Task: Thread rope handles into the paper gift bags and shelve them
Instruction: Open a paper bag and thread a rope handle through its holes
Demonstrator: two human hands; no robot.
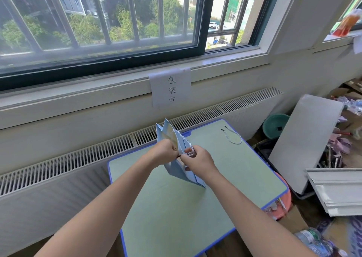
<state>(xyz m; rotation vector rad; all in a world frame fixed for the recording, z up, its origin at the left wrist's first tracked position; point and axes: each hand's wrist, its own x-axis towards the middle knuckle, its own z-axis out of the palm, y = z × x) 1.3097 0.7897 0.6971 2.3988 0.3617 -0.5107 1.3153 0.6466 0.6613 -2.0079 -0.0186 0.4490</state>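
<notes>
Green-topped table with blue edging (225, 178) at centre, paper sign with three printed characters (170, 87) taped to the sill above, slatted radiator cover (78, 158) along the wall, barred window (98, 21) across the top, teal basin (274, 125) at right, white board (305, 139) leaning beside it, plastic bottles (317, 241) at lower right.

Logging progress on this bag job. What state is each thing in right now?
Bag: held upright on the table, mouth open.
Rope in bag: partly threaded, end pinched at the rim.
Spare rope: loose on the table, untouched.
Left hand: grips the bag's rim.
Right hand: pinches the rope.
Window: slid partly open.
</notes>
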